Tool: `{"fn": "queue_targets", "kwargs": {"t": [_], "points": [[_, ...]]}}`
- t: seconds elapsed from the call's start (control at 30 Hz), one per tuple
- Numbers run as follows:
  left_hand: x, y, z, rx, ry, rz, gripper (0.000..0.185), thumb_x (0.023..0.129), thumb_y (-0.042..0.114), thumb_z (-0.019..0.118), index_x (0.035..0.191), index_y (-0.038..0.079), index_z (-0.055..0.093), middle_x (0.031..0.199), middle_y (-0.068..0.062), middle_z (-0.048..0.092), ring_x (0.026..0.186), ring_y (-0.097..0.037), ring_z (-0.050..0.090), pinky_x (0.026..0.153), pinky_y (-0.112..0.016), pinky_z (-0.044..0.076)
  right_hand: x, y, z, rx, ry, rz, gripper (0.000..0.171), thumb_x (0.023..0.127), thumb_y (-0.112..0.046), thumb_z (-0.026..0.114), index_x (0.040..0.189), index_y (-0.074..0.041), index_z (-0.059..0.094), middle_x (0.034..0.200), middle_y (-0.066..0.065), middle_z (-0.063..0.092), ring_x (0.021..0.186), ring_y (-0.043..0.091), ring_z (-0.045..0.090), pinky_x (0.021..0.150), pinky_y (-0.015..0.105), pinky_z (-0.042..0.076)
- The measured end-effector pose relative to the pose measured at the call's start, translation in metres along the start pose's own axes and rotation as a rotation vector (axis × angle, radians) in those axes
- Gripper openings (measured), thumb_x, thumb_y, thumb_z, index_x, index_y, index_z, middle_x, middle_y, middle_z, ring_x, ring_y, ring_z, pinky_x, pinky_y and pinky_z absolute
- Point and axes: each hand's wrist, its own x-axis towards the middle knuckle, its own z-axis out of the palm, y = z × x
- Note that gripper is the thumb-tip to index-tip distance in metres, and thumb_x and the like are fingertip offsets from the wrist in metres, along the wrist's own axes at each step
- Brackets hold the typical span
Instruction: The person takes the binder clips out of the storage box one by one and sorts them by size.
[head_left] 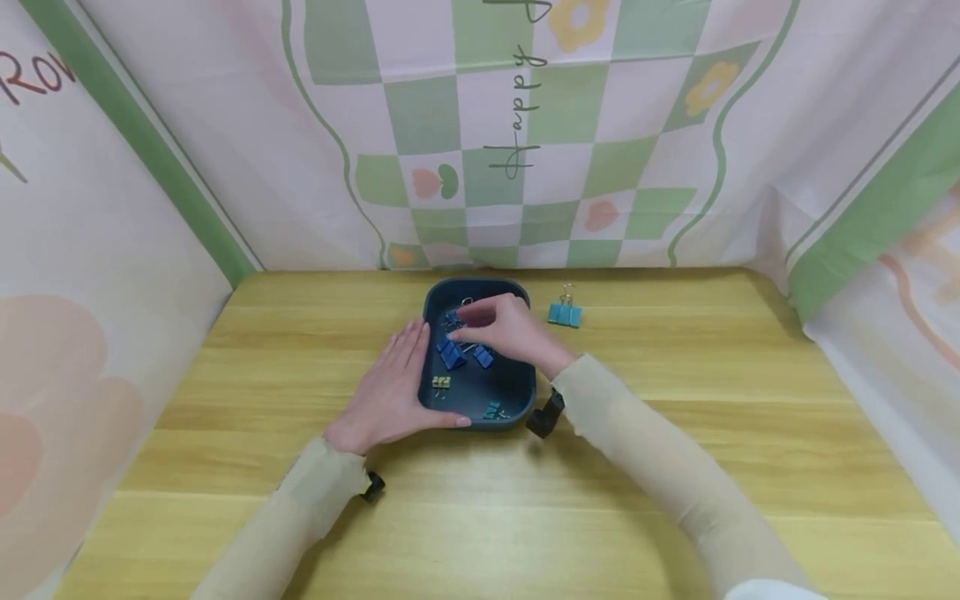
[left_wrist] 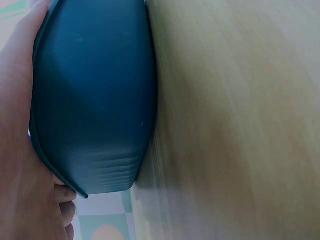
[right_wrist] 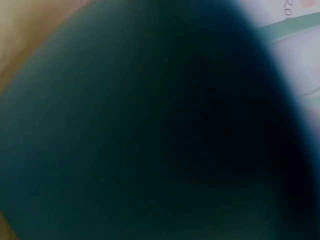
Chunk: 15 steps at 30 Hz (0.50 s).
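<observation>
Two hands at a tray point(head_left: 517, 398) of clips.
Left hand point(head_left: 392, 387), fingers straight and together, braces the tray's side; right hand point(head_left: 504, 327) pinches a blue clip point(head_left: 452, 319) inside.

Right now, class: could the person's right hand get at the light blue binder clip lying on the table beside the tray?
Probably yes. The right hand is over the tray, and the light blue binder clip lies just off the tray's far right corner on bare table, with nothing between.
</observation>
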Motion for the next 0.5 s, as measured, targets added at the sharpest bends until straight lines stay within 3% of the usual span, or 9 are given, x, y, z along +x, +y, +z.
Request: {"fn": "queue_targets", "kwargs": {"t": [0.23,0.5], "points": [[0.001,0.000,0.000,0.007,-0.005,0.012,0.141,0.068,0.099,0.045,0.163,0.002,0.005,0.170,-0.011,-0.003,0.154,-0.020,-0.007,0.124,-0.040,0.004,0.005,0.006,0.010,-0.115,0.005,0.000,0.040,0.092,-0.033,0.079,0.121,-0.006,0.076,0.114,0.005,0.074,0.099,0.016,0.071,0.087,0.035,0.059],[0.000,-0.001,0.000,-0.013,-0.003,0.007,0.142,0.068,0.099,0.046,0.163,0.002,0.003,0.169,-0.012,-0.002,0.154,-0.020,-0.007,0.124,-0.040,0.004,0.006,0.006,0.016,-0.203,0.017,-0.031,0.019,0.097,-0.024,0.073,0.105,-0.009,0.081,0.097,0.001,0.075,0.076,0.009,0.068,0.070,0.029,0.058]]}}
